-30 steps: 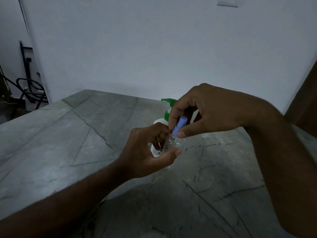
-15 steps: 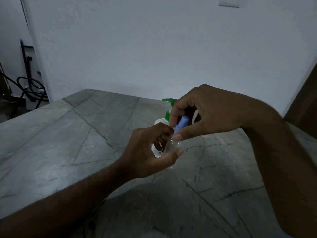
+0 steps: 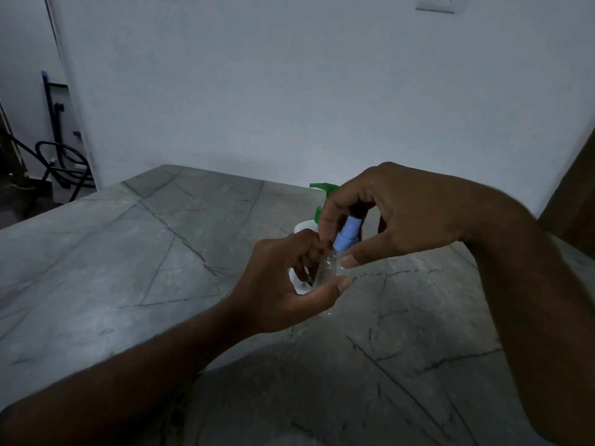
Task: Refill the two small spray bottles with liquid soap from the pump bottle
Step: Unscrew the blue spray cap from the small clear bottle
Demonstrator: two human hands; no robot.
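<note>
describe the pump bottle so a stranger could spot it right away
On the grey stone table, look just behind the two hands. The pump bottle stands there, mostly hidden. Its green pump head and white body set it apart from the clear spray bottle with a blue top.

The small spray bottle is held above the table, near its middle and toward the far edge, tilted with its spray cap up and to the right. The left hand is round the bottle's body from the left and below; the right hand is over the cap from the right. The pump bottle stands on the table just behind both hands, mostly hidden by them, near the far edge by the wall.
</note>
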